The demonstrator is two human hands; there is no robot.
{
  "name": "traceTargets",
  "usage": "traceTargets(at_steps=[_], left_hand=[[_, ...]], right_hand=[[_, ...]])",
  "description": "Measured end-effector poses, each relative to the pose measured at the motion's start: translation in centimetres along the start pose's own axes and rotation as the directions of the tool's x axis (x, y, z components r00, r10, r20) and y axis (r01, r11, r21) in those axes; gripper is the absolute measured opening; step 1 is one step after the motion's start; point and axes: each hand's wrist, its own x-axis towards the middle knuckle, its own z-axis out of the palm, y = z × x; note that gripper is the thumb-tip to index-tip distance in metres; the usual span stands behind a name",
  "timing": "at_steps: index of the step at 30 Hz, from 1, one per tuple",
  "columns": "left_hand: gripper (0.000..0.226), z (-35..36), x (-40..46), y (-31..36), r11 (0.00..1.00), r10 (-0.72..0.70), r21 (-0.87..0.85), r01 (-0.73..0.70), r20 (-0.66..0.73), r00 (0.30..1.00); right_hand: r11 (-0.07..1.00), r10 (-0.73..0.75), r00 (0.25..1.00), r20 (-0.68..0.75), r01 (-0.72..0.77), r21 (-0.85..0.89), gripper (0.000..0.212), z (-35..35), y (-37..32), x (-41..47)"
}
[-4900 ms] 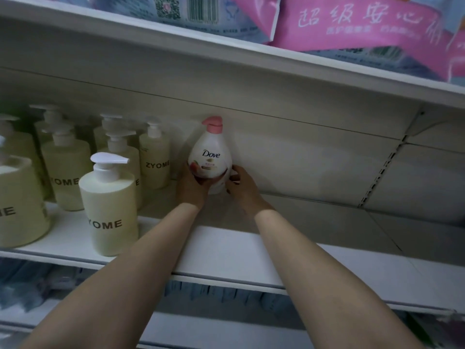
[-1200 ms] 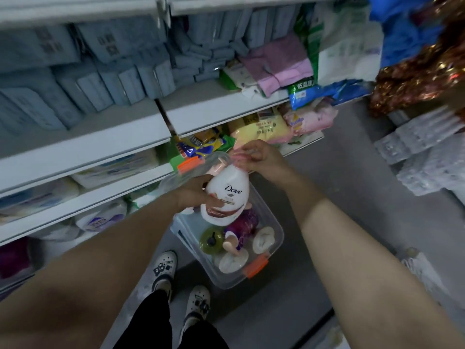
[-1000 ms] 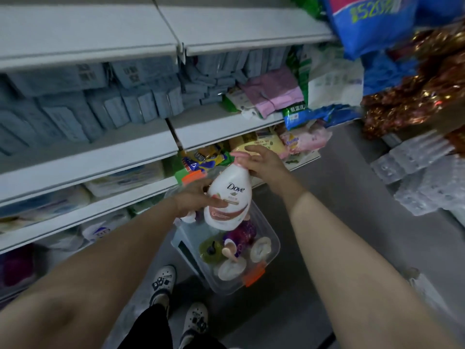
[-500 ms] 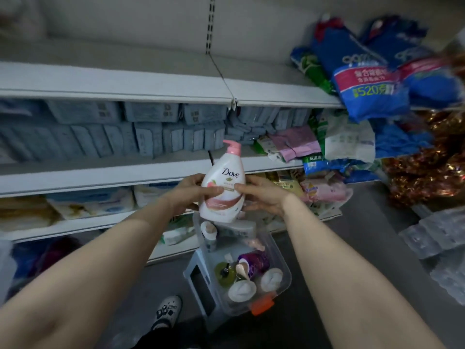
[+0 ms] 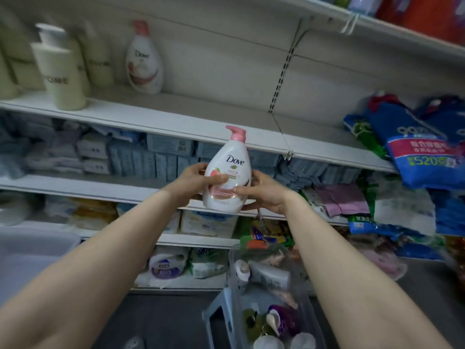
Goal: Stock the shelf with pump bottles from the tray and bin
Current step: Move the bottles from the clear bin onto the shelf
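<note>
I hold a white Dove pump bottle [image 5: 227, 170] with a pink pump upright in front of the shelves. My left hand [image 5: 193, 180] grips its left side and my right hand [image 5: 264, 191] grips its right side near the base. A second Dove bottle [image 5: 144, 60] stands on the white upper shelf [image 5: 201, 122], against the back wall. Left of it stand several cream ZYOME pump bottles [image 5: 64, 76]. Below me sits a clear plastic bin [image 5: 274, 308] with more bottles in it.
The bin rests on a grey stool [image 5: 217, 318]. Blue boxes [image 5: 161, 157] and soft packs fill the lower shelves. Blue and green bags [image 5: 412, 152] pile up at the right end of the shelves. A pale tray or container [image 5: 27, 258] lies at the lower left.
I lifted a Dove bottle out of the bin and raised it toward the upper shelf. My right hand went from the pump to the bottle's side. My view tilted up.
</note>
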Motion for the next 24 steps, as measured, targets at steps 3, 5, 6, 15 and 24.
traceTargets(at_steps=[3, 5, 6, 15, 24], left_hand=[[0.051, -2.7, 0.3, 2.2, 0.998, 0.059, -0.001, -0.06, -0.061, 0.996], [0.053, -4.7, 0.5, 3.6, 0.994, 0.106, 0.005, -0.106, -0.085, 0.991], [0.056, -5.6, 0.6, 4.4, 0.992, 0.13, 0.013, -0.129, -0.1, 0.987], [0.047, -14.7, 1.1, 9.6, 0.948, 0.318, 0.058, -0.313, -0.214, 0.923], [0.048, -21.4, 1.9, 10.1, 0.923, 0.379, 0.067, -0.378, -0.315, 0.87]], right_hand=[[0.997, -0.073, 0.997, 0.024, 0.073, -0.008, 0.064, 1.4, -3.2, 1.6], [0.992, -0.124, 0.992, 0.034, 0.125, -0.029, 0.062, 2.4, -5.3, 2.8], [0.988, -0.151, 0.988, 0.034, 0.152, -0.039, 0.062, 2.9, -6.4, 3.4], [0.948, -0.316, 0.949, 0.003, 0.316, -0.032, 0.076, 9.1, -14.6, 10.1], [0.903, -0.42, 0.907, 0.024, 0.421, -0.091, 0.088, 14.8, -18.6, 15.6]])
